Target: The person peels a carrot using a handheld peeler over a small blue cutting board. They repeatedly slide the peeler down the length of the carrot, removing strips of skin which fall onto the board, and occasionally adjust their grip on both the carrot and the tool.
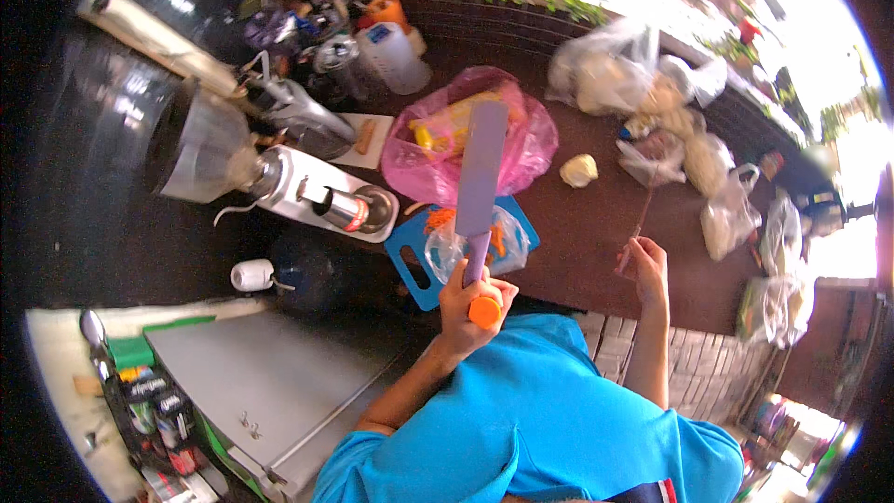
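gripping purple, orange-handled cleaver [480,168] upright

Purple cleaver [481,163], orange handle [483,311]

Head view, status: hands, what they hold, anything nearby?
Left hand gripping orange-handled purple cleaver, blade raised. Right hand pinching thin reddish stick. Blue plastic cutting board under clear bag with orange pieces, below the blade.

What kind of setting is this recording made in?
Probably an open-air food or juice stall: a dark brown counter with a metal juicer machine, a blue cutting board and clear plastic bags of produce. The left hand holds a broad cleaver.
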`<state>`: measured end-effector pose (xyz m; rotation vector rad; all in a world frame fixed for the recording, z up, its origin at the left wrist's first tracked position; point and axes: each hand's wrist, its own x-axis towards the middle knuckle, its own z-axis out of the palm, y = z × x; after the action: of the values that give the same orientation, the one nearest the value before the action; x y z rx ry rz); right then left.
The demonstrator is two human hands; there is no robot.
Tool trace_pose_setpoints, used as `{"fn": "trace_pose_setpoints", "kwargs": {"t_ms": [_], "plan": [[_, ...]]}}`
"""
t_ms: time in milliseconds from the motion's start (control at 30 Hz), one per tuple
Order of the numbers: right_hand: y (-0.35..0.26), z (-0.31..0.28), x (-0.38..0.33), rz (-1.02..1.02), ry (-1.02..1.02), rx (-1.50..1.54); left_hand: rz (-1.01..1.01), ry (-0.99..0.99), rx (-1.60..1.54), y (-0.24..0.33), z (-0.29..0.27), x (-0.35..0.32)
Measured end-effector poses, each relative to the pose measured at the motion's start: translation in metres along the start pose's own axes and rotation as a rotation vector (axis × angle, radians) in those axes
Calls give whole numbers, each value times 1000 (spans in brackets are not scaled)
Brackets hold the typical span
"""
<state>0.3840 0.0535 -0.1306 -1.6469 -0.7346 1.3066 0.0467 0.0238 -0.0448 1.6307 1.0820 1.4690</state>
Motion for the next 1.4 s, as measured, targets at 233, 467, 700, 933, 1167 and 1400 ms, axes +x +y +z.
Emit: {"fn": "trace_pose_setpoints", "kwargs": {"t_ms": [233, 467, 700, 933, 1167, 1400], "plan": [[-180, 163, 58, -800, -198, -386, -5, 173, 298, 4, -39, 1], [-337, 384, 191, -1688, -102, -922, -165, 361, 310, -25, -52, -22], [-375, 557, 215, -1717, -74, -1572, -237, 363, 391, -37, -46, -23], [-355, 622, 222, -1998, -43, -1591, -349, 351, 246, -46, -45, -28], [-367, 649, 262, -1844, -82, -1456, -354, 340, 290, -36, -56, -17], [-419, 643, 212, -1830, -128, -1786, -358, 416, 319, -44, -57, -22]]}}
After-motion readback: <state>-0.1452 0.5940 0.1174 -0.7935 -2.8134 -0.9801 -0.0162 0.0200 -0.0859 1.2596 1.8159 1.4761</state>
